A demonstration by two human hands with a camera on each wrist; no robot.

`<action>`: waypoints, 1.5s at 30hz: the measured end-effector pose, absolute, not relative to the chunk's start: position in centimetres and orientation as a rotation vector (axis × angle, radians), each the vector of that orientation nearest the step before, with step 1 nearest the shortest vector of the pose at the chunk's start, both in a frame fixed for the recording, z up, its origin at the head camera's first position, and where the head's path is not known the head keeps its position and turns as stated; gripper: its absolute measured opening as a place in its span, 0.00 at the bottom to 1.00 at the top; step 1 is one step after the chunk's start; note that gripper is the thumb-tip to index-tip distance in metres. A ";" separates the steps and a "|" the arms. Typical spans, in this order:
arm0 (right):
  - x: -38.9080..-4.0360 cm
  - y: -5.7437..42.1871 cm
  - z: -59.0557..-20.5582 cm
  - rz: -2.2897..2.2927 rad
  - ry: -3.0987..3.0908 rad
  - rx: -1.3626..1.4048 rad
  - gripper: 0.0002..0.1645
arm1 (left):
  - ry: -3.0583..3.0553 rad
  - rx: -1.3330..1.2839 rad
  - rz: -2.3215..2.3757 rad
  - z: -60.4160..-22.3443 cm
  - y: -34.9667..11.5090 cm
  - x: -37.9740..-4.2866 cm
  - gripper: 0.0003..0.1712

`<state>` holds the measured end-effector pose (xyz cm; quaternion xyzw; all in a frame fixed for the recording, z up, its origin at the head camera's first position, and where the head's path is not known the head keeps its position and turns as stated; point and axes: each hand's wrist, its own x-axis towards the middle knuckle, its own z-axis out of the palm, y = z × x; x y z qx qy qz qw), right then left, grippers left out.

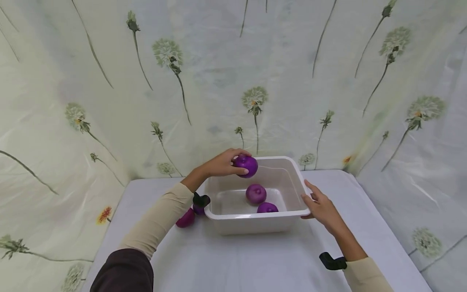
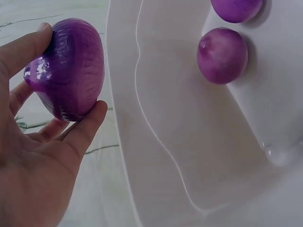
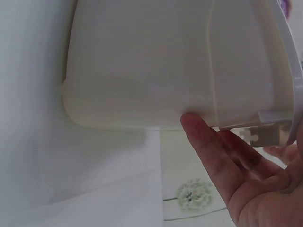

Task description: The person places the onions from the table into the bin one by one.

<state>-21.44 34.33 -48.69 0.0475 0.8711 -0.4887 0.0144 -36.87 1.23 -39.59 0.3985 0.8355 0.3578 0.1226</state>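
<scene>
My left hand [image 1: 227,163] holds a glossy purple onion [image 1: 246,166] between thumb and fingers, above the far left part of a white plastic basin [image 1: 251,225]. The left wrist view shows this onion [image 2: 71,71] beside the basin's rim, with the thumb on one side and fingertips on the other. Inside the basin lie two more onions, one near the middle [image 1: 256,194] and one [image 1: 268,207] partly hidden by the near rim. My right hand [image 1: 324,207] grips the basin's right rim. In the right wrist view, its fingers [image 3: 208,151] touch the basin's outer wall.
Left of the basin, a magenta rounded thing [image 1: 185,219] and a purple one [image 1: 198,209] lie on the table, partly hidden by my left forearm. A white cloth covers the table [image 1: 233,263]. Dandelion-printed curtains [image 1: 219,81] stand behind and at both sides.
</scene>
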 end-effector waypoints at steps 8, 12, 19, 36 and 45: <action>-21.6 34.3 -48.7 -1.503 2.725 0.154 0.41 | 2.388 1.160 1.038 -40.1 3.2 -37.4 0.31; -21.6 34.4 -48.8 -1.509 2.722 0.164 0.41 | 2.357 1.182 1.007 -40.7 3.9 -37.7 0.31; -21.3 34.5 -48.8 -1.521 2.710 0.177 0.40 | 2.348 1.204 0.961 -41.5 5.3 -37.8 0.32; -20.9 34.5 -48.9 -1.547 2.715 0.199 0.39 | 2.282 1.372 0.802 -44.8 9.7 -38.3 0.32; -20.7 34.7 -48.9 -1.541 2.728 0.201 0.39 | 2.351 1.405 0.640 -46.7 11.2 -38.8 0.30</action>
